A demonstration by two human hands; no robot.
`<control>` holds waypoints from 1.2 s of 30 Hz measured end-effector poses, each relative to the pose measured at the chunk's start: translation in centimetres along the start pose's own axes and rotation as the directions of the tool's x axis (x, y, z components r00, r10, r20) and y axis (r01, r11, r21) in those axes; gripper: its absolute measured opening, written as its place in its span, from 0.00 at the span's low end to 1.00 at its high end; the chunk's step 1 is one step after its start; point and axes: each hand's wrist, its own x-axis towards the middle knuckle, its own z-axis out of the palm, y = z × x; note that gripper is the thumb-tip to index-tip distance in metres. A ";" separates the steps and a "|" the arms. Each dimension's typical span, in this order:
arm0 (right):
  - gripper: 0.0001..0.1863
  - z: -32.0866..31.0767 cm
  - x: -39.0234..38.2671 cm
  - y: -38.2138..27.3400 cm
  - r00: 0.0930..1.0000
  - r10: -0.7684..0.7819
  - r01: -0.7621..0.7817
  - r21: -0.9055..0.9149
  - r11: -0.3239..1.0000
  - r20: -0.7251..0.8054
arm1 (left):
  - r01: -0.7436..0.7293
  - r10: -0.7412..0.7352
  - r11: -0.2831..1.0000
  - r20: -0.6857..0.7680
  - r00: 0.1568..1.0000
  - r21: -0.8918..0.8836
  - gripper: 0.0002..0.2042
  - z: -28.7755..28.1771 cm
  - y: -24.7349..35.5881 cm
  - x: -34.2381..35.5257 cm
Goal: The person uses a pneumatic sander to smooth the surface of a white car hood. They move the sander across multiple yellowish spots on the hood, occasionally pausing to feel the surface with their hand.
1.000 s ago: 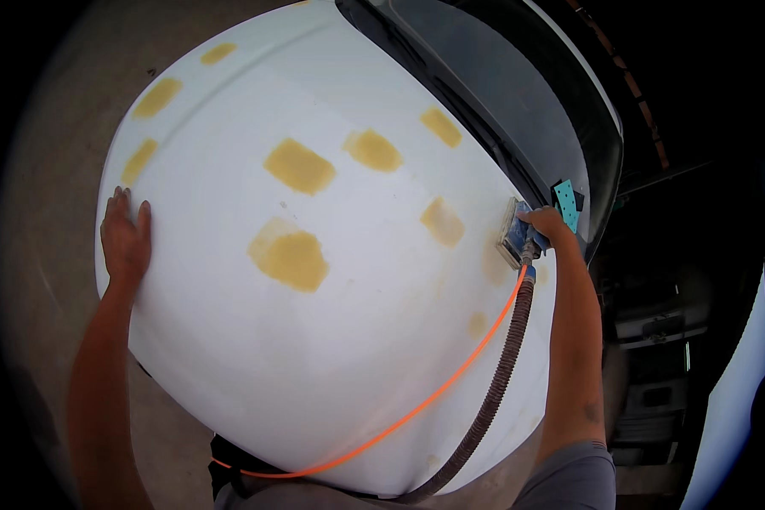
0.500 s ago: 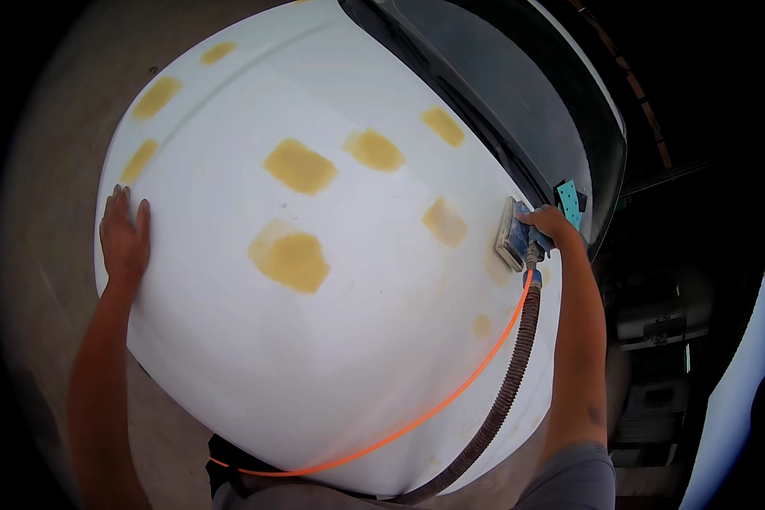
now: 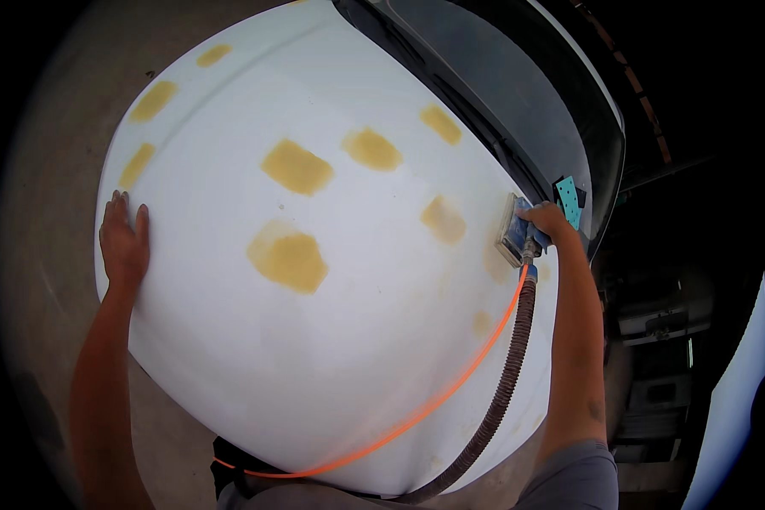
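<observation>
A white car hood [image 3: 374,331] spreads below me, marked with several yellow-tan filler patches [image 3: 297,166]. Close to the windshield side, my right hand [image 3: 549,223] is wrapped round a blue pneumatic sander [image 3: 516,231] whose pad stands against the hood, partly over a faint, pale patch. From the sander's rear run an orange air line [image 3: 472,370] and a brown ribbed hose [image 3: 512,365], both curving down toward my body. My left hand [image 3: 125,242] lies flat on the hood's left edge, fingers stretched out, just below a filler patch [image 3: 136,166].
The dark windshield [image 3: 501,76] and a black wiper [image 3: 476,119] border the hood at the upper right. A turquoise perforated sanding sheet [image 3: 568,202] rests at the windshield's base, beyond my right hand. Bare floor [image 3: 38,255] shows at the left, dim shelving-like shapes [image 3: 654,365] at the right.
The sander and my right hand have shifted very slightly, the hose and air line swinging a little left. My left hand stays at the hood's edge.
</observation>
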 end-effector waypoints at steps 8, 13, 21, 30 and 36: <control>0.36 0.1 0.4 -0.1 0.998 0.024 -0.029 0.086 0.996 0.055 | 0.028 -0.028 1.000 -0.016 0.999 -0.011 0.30 0.6 -0.9 0.5; 0.42 0.6 -0.6 -1.0 0.999 -0.027 0.027 0.017 1.000 0.042 | 0.003 -0.003 1.000 0.010 1.000 0.020 0.30 0.3 -0.6 0.2; 0.42 -0.4 0.7 3.1 0.995 0.009 -0.011 0.017 1.000 0.104 | 0.007 -0.006 1.000 0.038 0.999 -0.029 0.30 1.0 0.0 0.8; 0.37 -0.7 -0.9 -0.4 0.997 0.059 -0.062 0.066 0.996 0.050 | -0.018 0.018 1.000 -0.010 1.000 -0.018 0.30 0.3 0.2 0.2; 0.34 0.5 -1.1 -1.3 0.998 -0.057 0.058 0.025 0.998 -0.036 | 0.010 -0.011 1.000 -0.032 0.999 -0.026 0.30 -0.4 0.6 -0.7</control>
